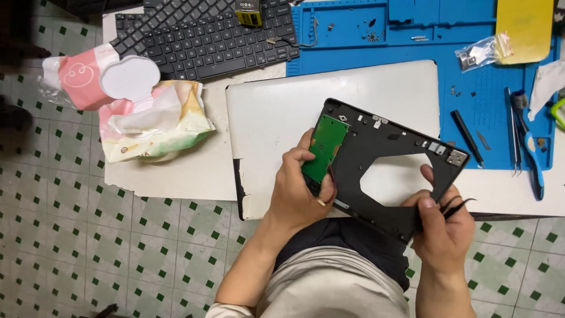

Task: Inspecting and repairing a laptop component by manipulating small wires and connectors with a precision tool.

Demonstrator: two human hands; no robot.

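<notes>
Green-and-white tiled floor below, white worktable (176, 176) with blue repair mat (494, 118) beyond the fingers.

Black laptop frame (382, 147) held tilted, long axis running up-left to down-right between both hands; left hand (300, 188) clamped on green circuit board (323, 147), right hand (441, 227) pinching frame's near corner with tweezers (456, 206).

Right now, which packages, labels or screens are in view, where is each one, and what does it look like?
Wet wipes pack: left on the table, soft pouch, white, pink and green, tissue sticking out.
Open lid: above that pack, white, rounded, with a pink flap beside it.
Small plastic bag: upper right on the blue mat, clear, holding small parts.
Yellow label: top edge on the keyboard, small rectangle.
No screens.
</notes>
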